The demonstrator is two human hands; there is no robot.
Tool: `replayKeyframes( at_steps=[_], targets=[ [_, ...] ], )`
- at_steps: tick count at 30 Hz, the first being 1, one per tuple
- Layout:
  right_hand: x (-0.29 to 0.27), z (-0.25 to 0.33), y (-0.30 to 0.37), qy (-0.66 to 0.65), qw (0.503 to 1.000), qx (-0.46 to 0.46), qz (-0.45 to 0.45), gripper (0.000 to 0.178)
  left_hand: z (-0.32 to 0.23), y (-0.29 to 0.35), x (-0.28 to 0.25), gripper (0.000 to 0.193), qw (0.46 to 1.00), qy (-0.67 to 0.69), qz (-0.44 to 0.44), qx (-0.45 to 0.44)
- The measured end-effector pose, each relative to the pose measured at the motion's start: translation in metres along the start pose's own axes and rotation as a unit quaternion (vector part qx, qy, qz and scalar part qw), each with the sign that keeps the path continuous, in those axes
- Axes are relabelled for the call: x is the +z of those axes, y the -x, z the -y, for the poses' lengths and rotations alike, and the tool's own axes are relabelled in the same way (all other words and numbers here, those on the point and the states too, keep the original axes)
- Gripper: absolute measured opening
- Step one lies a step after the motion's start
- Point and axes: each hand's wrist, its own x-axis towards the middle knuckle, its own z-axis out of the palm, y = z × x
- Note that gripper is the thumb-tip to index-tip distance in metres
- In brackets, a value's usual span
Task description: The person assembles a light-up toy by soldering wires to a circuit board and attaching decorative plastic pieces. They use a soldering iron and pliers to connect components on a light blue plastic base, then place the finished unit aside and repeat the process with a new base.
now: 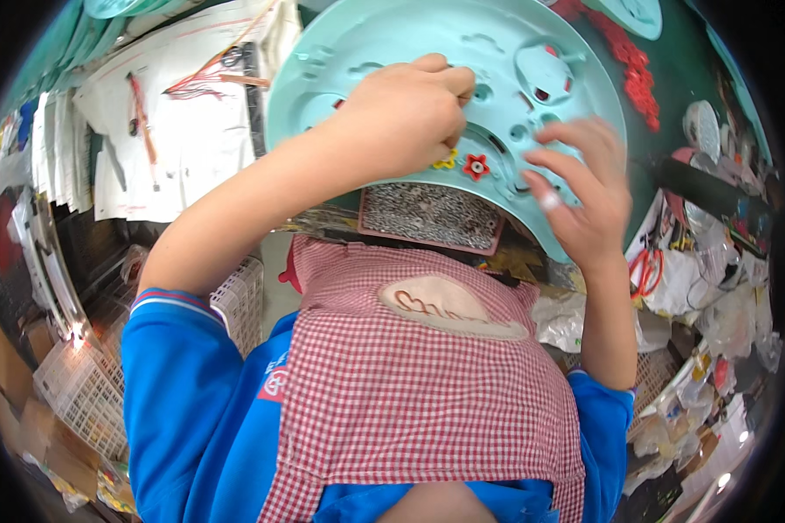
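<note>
A large turquoise plastic tray-like piece (323, 78), round-edged with molded recesses, lies in front of me. My left hand (414, 109) is over its middle, fingers curled down and closed; whatever they pinch is hidden. Just below those fingers sits a small yellow flower-shaped part (446, 160), partly covered. Beside it is a red flower-shaped part (476, 166) with a pale center. My right hand (589, 187), blurred by motion, is above the piece's right side with its fingers apart and nothing visible in them. A round turquoise section (545, 74) with red bits stands out at the upper right.
White sheets or bags (183, 131) with wires and a screwdriver-like tool lie at left. A red tangled bundle (632, 74) is at far right. Red-handled scissors (646, 272) lie right of my right arm. A patterned grey pad (432, 216) rests below the turquoise piece. White crates (83, 397) stand lower left.
</note>
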Motion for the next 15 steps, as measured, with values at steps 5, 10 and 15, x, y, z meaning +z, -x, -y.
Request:
replayKeyframes(
  at_steps=[5, 10, 15],
  targets=[
    [-0.059, -0.055, 0.063, 0.292, 0.854, -0.022, -0.43, 0.038, 0.019, 0.043, -0.033, 0.015, 0.978, -0.013, -0.201, -0.059],
    [-0.041, -0.11, 0.068, -0.222, 0.834, 0.193, -0.467, 0.071, 0.087, 0.125, -0.053, 0.022, 0.923, -0.221, -0.198, -0.245],
    [-0.043, -0.148, 0.081, -0.225, 0.882, 0.193, -0.365, 0.079, 0.114, 0.128, -0.06, 0.022, 0.914, -0.261, -0.242, -0.193]
  ],
)
